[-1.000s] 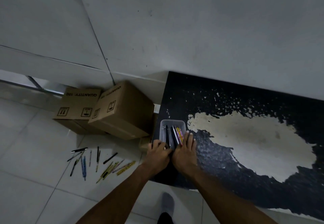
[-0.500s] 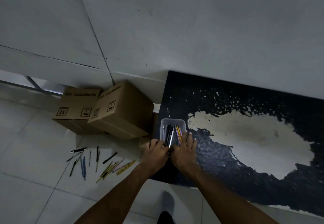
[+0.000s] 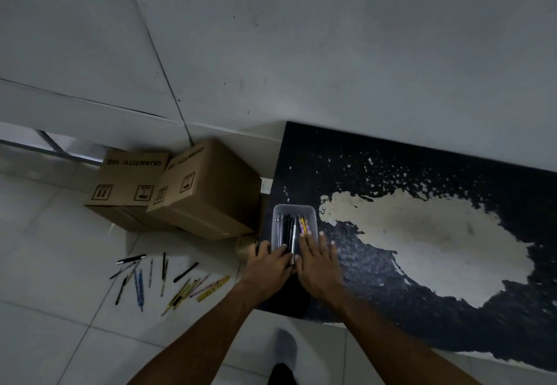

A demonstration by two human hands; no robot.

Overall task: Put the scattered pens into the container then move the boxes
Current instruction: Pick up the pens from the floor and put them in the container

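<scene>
Pens (image 3: 168,282) lie scattered on the tiled floor (image 3: 45,264) at the lower left of the frame. Above them two cardboard boxes sit touching, the left box (image 3: 129,179) partly behind the right box (image 3: 208,189). Near the centre, the left hand (image 3: 268,264) curls over the near left corner of a clear container (image 3: 313,216), thumb outside its wall. The container stands at the left edge of a worn black table (image 3: 331,155) and holds sorted pens (image 3: 289,228) lying lengthwise. The right hand (image 3: 318,261) lies flat, fingers spread, fingertips at the container's near right rim.
</scene>
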